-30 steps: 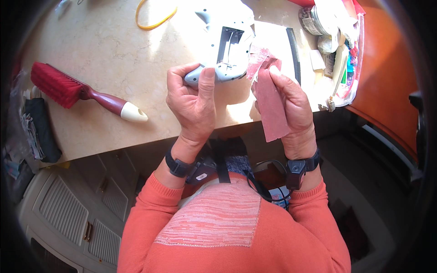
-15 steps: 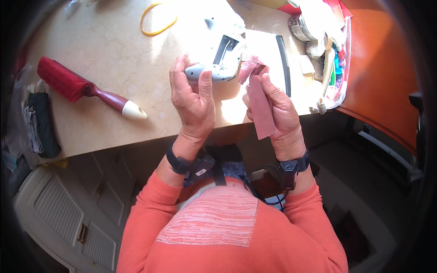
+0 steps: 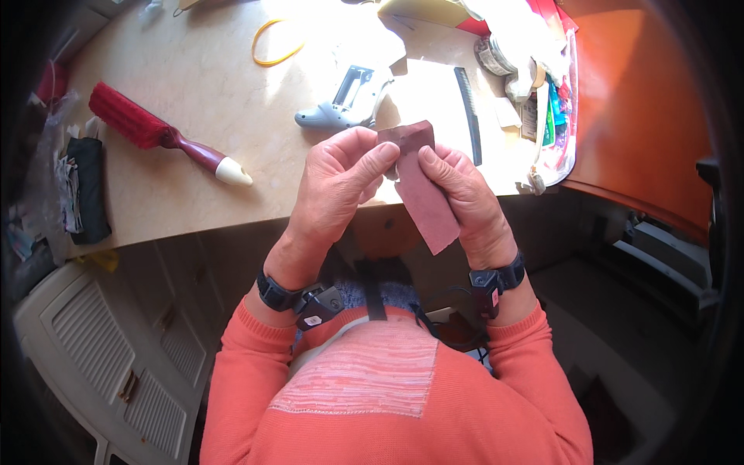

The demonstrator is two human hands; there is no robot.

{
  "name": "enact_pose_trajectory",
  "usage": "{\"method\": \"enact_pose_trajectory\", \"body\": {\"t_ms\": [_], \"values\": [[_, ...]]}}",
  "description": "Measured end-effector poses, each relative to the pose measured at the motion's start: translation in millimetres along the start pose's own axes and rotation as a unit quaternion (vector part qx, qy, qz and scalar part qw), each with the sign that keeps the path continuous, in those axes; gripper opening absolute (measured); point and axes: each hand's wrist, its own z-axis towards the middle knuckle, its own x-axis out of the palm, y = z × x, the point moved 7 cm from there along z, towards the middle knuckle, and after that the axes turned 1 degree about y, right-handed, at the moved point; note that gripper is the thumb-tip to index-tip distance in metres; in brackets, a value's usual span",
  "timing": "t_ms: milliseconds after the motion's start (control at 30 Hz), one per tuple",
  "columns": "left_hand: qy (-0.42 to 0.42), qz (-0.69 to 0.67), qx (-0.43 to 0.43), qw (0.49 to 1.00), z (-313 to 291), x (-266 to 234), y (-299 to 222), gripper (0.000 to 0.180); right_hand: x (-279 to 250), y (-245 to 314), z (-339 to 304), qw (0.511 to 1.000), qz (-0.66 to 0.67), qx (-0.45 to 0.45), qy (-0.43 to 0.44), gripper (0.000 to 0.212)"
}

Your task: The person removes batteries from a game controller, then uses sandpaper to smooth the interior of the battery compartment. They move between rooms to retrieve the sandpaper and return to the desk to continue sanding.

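Observation:
A reddish-brown strip that looks like worn sandpaper (image 3: 428,208) hangs between my two hands, its upper end darker and folded over. My left hand (image 3: 333,178) pinches that upper end between thumb and fingers. At its right edge, my right hand (image 3: 469,194) is closed on the strip, thumb on top. Just beyond my left fingers lies a grey game controller (image 3: 329,116), back up, its battery compartment uncovered. Sunlight washes out its far side. My fingers behind the strip are hidden.
A hairbrush-shaped red bristle brush (image 3: 178,139) lies to the left, near a dark pouch (image 3: 89,190). A yellow rubber band (image 3: 260,43) is at the back. To the right are a black comb (image 3: 469,116) and a clear tray (image 3: 572,147) of small items.
My left hand has left the controller and taken hold of the strip's upper end. The controller now rests on the table. Both hands have come together nearer to me.

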Motion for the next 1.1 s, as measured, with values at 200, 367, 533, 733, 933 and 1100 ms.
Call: {"method": "enact_pose_trajectory", "body": {"t_ms": [200,367,533,733,933,1100], "values": [[-0.015,0.183,-0.011,0.983,-9.6,-5.5,-3.6,0.021,-17.2,72.7,-31.0,0.807,-0.565,-0.16,-0.065,0.029],[-0.082,0.18,0.067,0.978,-12.4,-38.3,-25.6,0.02,-72.5,191.4,-83.5,0.648,-0.612,-0.308,-0.332,0.023],[-0.118,0.213,0.086,0.966,-12.2,-46.5,11.4,0.016,-88.6,284.5,-103.5,0.292,-0.748,-0.421,-0.422,0.017],[-0.162,0.238,0.095,0.953,-14.7,-42.6,29.2,0.015,-151.8,315.0,-50.9,0.263,-0.813,-0.245,-0.457,0.029],[-0.148,0.187,0.087,0.967,-14.2,-44.6,27.3,0.023,-129.2,316.6,-24.5,0.151,-0.805,-0.272,-0.505,0.029],[-0.103,0.167,0.084,0.977,-19.4,-30.8,32.6,0.023,-65.0,237.5,-44.5,0.261,-0.757,-0.444,-0.402,0.038]]}}
